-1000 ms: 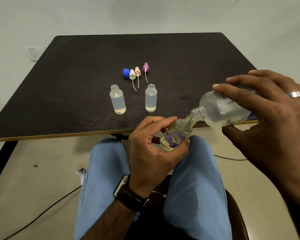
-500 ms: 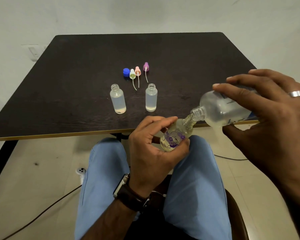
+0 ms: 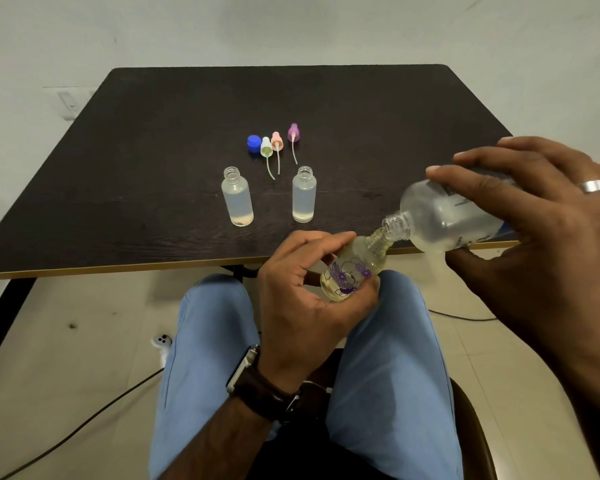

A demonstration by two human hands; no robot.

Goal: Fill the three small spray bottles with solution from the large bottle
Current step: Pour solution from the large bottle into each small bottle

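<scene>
Nothing has shifted since a moment ago: my right hand (image 3: pixel 548 237) keeps its grip curled round the large frosted plastic bottle (image 3: pixel 444 216), tilted neck-down into the small rounded clear bottle with purple flower print (image 3: pixel 350 271), which my left hand (image 3: pixel 305 299) pinches above my lap. Two small frosted cylindrical bottles (image 3: pixel 237 197) (image 3: pixel 304 195) stand uncapped on the dark wood-grain bench (image 3: pixel 153 140), near pastel spray tops (image 3: pixel 276 142) and a blue cap (image 3: pixel 254 144).
</scene>
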